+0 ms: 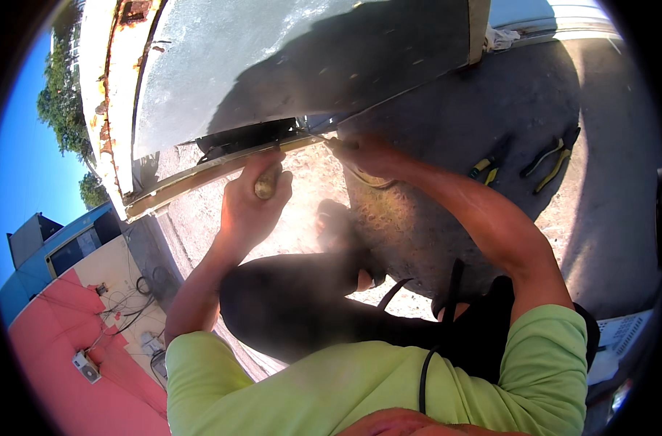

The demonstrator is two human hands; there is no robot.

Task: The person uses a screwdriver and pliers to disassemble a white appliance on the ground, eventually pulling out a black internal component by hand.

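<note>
Yellow-handled pliers (551, 161) and smaller yellow-handled tool (485, 169) on pavement at right; cables (131, 301) on pink surface (69, 363) lower left.

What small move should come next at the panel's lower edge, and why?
Probably a short stroke with the wooden handle toward the right hand. The left hand grips the handle against the strip under the grey panel, while the right hand pinches something thin at that same edge. What it pinches is too blurred to tell.

Two pliers (523, 163) on the ground (607, 218), right of both hands at the panel's (273, 65) lower edge.
</note>
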